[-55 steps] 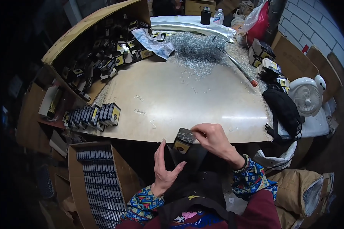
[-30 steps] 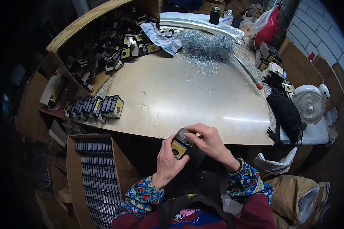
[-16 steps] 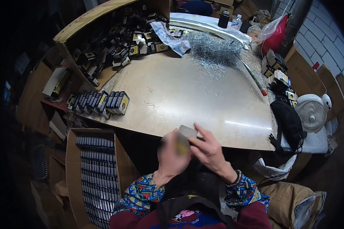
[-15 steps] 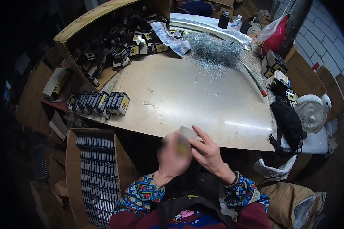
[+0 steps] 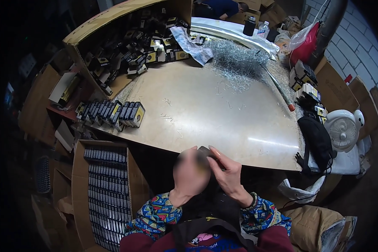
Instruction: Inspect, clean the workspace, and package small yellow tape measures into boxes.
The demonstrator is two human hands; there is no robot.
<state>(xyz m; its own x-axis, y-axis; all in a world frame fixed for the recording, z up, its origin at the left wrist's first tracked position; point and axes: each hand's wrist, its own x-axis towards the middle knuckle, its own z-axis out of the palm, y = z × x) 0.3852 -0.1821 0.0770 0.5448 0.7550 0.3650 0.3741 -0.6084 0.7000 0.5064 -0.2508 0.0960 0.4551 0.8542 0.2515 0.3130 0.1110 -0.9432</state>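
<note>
Close in front of my body, just off the near edge of the work table (image 5: 197, 113), both hands meet at a small black and yellow cardboard box (image 5: 205, 150). My left hand (image 5: 190, 174) grips it from the left; a blurred patch hides most of those fingers and much of the box. On the right side, my right hand (image 5: 229, 170) closes its thumb and fingers on the box's upper end, which looks dark. A row of similar black and yellow boxes (image 5: 134, 114) stands at the table's left edge.
Loose thin metal pins (image 5: 239, 59) are heaped at the back. A large carton (image 5: 77, 59) spills small boxes at the back left; another carton (image 5: 130, 185) holds packed rows beside my left arm. To the right are a rod (image 5: 279, 86), a black bag (image 5: 315, 140) and a white fan (image 5: 343, 130).
The pale grey face at the box's upper end no longer shows; that end looks dark now. My right hand has shifted slightly left, its fingers closer together. At the back, a person has leaned further into view.
</note>
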